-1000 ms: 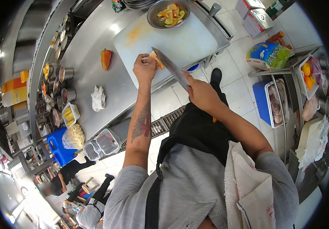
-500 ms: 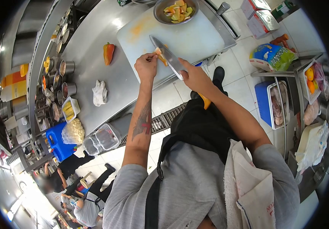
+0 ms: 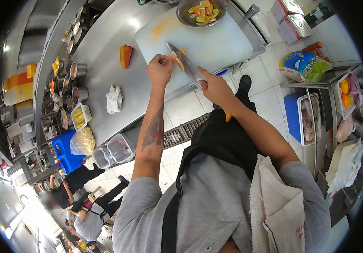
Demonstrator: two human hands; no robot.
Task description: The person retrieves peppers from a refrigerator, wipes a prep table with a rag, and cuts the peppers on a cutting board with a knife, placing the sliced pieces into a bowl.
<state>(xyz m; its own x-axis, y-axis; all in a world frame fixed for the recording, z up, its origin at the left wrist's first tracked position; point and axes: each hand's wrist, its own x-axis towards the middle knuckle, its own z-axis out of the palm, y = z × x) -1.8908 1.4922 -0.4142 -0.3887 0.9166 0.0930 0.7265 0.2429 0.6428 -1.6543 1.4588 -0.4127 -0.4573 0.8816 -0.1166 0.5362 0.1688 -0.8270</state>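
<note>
My right hand (image 3: 216, 87) is closed around the yellow handle (image 3: 228, 116) of a chef's knife (image 3: 185, 63). Its broad blade points up and left over the near part of the white cutting board (image 3: 228, 46). By the blade's left side lies a cut bell pepper piece (image 3: 177, 60), orange with a pale inner face. My left hand (image 3: 159, 69) is curled in a pinch at this piece's left end; the exact contact is hard to see. A small orange bit (image 3: 182, 50) shows beyond the blade.
A metal bowl (image 3: 181, 17) of cut pepper strips stands on the board's far edge. Left of the board, a whole orange-red bell pepper (image 3: 125, 56) and a crumpled white cloth (image 3: 114, 100) lie on the steel counter (image 3: 101, 71). Metal pots (image 3: 78, 71) line the left; co-workers stand at lower left.
My left hand has drawn slightly left, its fingers more curled. The knife has shifted a little left relative to the board. The whole view has moved slightly.
</note>
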